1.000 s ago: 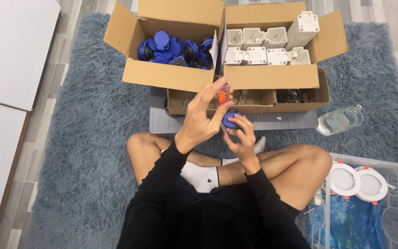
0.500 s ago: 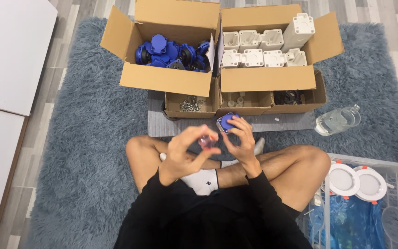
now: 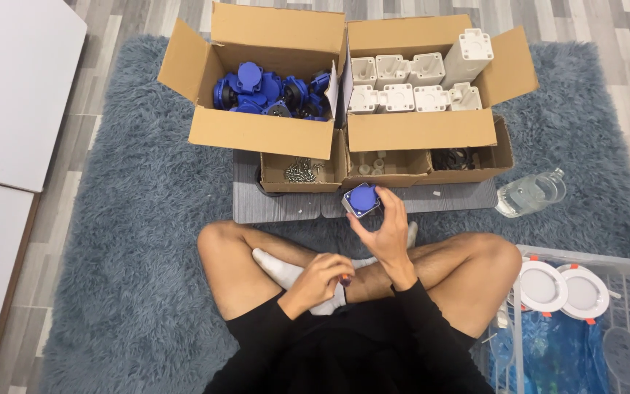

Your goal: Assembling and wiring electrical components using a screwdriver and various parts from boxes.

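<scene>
I sit cross-legged on a shaggy blue-grey rug [image 3: 125, 241]. My right hand [image 3: 386, 237] is raised in front of me and grips a small square part with a blue face and grey body [image 3: 362, 199]. My left hand [image 3: 321, 283] rests low on my shin, fingers curled around a small tool; only a reddish-dark tip [image 3: 345, 279] peeks out, which looks like a screwdriver. The two hands are apart.
Ahead stand an open carton [image 3: 257, 135] of blue parts and an open carton [image 3: 421, 133] of white housings. Below them are low boxes, one with screws [image 3: 298, 169], on grey mats [image 3: 278, 208]. A plastic bottle [image 3: 530, 193] lies right; a wire basket [image 3: 625, 266] holds round white lights.
My left hand has dropped from beside the blue part down onto my leg, taking the tool with it. My right hand still holds the part up, now slightly higher and alone.
</scene>
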